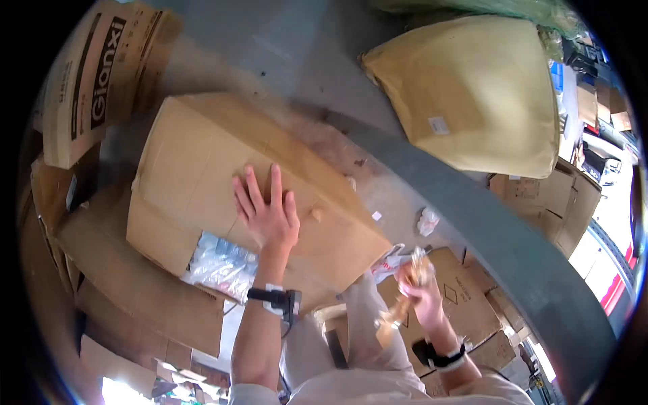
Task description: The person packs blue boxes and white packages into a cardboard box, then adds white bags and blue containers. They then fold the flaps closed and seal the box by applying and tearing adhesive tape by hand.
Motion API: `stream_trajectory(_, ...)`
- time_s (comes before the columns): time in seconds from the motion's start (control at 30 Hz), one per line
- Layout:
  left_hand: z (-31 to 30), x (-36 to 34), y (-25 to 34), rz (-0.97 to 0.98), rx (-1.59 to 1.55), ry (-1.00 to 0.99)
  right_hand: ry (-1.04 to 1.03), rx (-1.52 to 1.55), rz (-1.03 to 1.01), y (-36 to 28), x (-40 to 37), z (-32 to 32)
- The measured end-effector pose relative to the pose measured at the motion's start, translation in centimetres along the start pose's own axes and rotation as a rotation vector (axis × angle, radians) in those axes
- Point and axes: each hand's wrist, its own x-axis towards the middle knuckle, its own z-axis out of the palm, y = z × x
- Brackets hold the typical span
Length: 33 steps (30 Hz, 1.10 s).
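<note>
My left hand (pixel 268 214) lies flat on the side of a large brown cardboard box (pixel 196 162), its fingers spread and nothing in its grasp. Below it, a silvery plastic packet (pixel 221 264) is attached to the box near my left wrist. My right hand (pixel 422 293), to the right of the box, is closed round a crumpled strip of clear and brownish tape or film (pixel 398 314), blurred by motion. Each wrist wears a black strapped device.
A box printed "Gianxi" (pixel 104 74) stands at the upper left. A large yellowish wrapped package (pixel 479 94) lies upper right, beyond a curved grey beam (pixel 486 223). More cardboard (pixel 459 297) lies around my legs. A crumpled plastic piece (pixel 426 221) is on the floor.
</note>
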Motion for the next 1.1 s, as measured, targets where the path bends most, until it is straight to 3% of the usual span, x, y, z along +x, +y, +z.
stream_trajectory(0.03,-0.4,0.3,0.1,0.003,-0.045,-0.003,-0.078,0.358,0.060,0.1,1.1,1.3)
stream_trajectory(0.1,-2.4,0.2,-0.1,0.041,-0.080,0.022,-0.138,0.711,0.071,-1.1,3.6,5.5)
stream_trajectory(0.2,-5.0,-3.8,-2.4,0.074,-0.826,-0.039,-0.016,0.737,-0.003,-0.4,5.9,9.8)
stream_trajectory(0.27,-8.8,-8.1,-2.3,0.013,-1.318,-0.329,0.065,0.745,-0.027,0.4,5.7,11.5)
stream_trajectory(0.33,-12.9,-10.9,-0.3,-0.450,-1.528,-0.670,0.079,0.731,-0.094,0.5,5.2,13.3)
stream_trajectory(0.43,-13.0,-15.4,-1.4,-0.947,-1.695,-0.770,-0.007,0.140,-0.304,5.1,3.7,12.7)
stream_trajectory(0.5,-12.1,-16.7,-1.7,-1.179,-1.869,-0.469,-0.085,-0.387,-0.407,5.6,1.6,12.8)
stream_trajectory(0.57,-12.1,-17.4,-1.4,-1.344,-1.861,-0.115,-0.226,-0.595,-0.487,6.7,-1.0,13.9)
stream_trajectory(0.67,-12.7,-18.2,-1.0,-1.493,-1.796,0.058,-0.363,-0.786,-0.523,9.3,-5.1,15.8)
stream_trajectory(0.7,-12.6,-19.2,-1.9,-1.362,-1.805,0.001,-0.399,-0.827,-0.518,10.1,-6.2,16.6)
stream_trajectory(0.8,-14.6,-22.0,-3.2,-1.434,-2.158,0.004,-0.340,-0.944,-0.338,11.7,-8.0,18.6)
stream_trajectory(0.93,-12.9,-26.3,-4.6,-1.474,-1.989,-0.099,-0.483,-1.256,-0.449,13.8,-10.5,20.9)
stream_trajectory(1.03,-11.3,-28.3,-5.5,-1.659,-2.106,0.113,-0.504,-0.775,-0.422,15.3,-11.7,20.0)
stream_trajectory(1.1,-8.6,-30.9,-4.9,-1.734,-2.190,0.379,-0.572,-0.965,-0.490,15.0,-12.1,19.6)
